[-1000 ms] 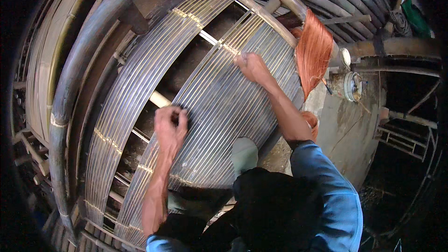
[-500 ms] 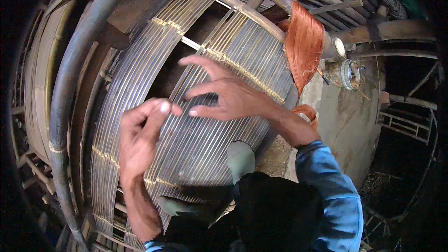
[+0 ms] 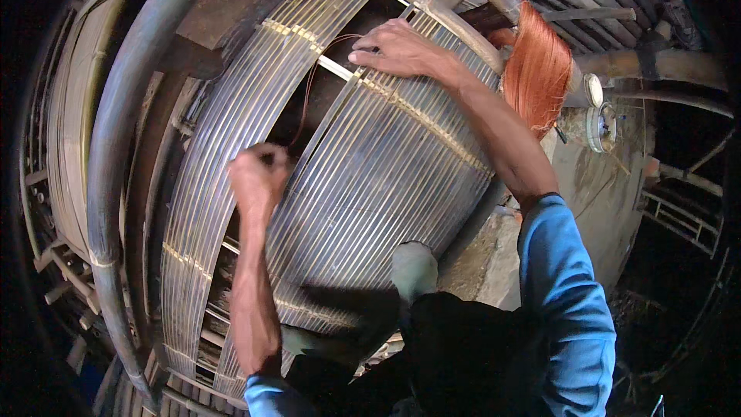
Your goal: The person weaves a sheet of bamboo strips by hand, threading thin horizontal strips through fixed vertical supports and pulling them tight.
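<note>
Both my hands are over a long panel of narrow slats, tied across with yellowish bindings. My left hand, blurred a little, is closed at the edge of the dark gap between two slat sections. A thin reddish-brown twine runs up from it, bends over the gap and reaches my right hand. That hand lies farther off, near a pale crossbar, its fingers curled around the twine's upper end, though the fingertips are partly hidden. An orange twine bundle hangs at the panel's far right.
My feet rest on the slats close to me. A thick curved pole rises along the left side. A rounded wooden bar borders the panel's far end. A bucket stands on the grey floor at right.
My hands have moved apart: the right went farther away and up, the left slightly back from the slats toward the gap. The twine now shows stretched loosely between them.
</note>
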`<state>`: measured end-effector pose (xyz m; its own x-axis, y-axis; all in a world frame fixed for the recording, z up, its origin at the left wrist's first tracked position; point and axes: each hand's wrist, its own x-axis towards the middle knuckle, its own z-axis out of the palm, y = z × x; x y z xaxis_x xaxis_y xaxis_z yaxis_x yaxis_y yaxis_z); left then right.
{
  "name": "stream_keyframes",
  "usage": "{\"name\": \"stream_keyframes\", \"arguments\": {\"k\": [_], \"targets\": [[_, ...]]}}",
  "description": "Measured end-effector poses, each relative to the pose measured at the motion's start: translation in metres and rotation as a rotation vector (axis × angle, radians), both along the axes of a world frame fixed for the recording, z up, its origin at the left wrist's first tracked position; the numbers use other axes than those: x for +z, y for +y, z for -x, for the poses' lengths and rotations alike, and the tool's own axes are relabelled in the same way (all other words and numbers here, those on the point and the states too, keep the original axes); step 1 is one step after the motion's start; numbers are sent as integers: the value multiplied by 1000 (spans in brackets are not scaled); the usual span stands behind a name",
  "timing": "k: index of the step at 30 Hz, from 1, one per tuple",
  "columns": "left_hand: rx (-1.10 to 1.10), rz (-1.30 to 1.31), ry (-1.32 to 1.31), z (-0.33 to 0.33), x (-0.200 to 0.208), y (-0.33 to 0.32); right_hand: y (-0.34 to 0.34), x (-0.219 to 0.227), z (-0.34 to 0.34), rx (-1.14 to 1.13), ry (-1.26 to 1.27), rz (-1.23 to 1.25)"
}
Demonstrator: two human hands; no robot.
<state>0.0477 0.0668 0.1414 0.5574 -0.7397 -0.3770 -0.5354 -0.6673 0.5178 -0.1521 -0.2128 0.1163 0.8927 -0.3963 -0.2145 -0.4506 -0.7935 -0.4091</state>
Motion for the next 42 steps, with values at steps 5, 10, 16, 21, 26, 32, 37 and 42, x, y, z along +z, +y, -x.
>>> {"name": "stream_keyframes", "arguments": {"k": [5,10,16,21,26,32,37,42], "targets": [[-155,176,-135,18,-71,-61,7,-26,-16,-71,83,-66],[96,166,165,23,-149,-114,16,-29,-47,-42,143,-105],[440,271,1059,36,-138,-140,13,-39,-54,43,470,-22],[124,373,467,39,-110,-121,14,-44,-33,-67,10,-82],[-393,630,-111,71,-22,-79,84,5,22,-148,-499,63],[-680,545,235,81,85,7,157,57,84,-22,-453,-239],[-850,452,426,73,190,49,195,87,100,47,-564,-346],[-956,368,537,77,247,66,207,104,98,109,-668,-394]]}}
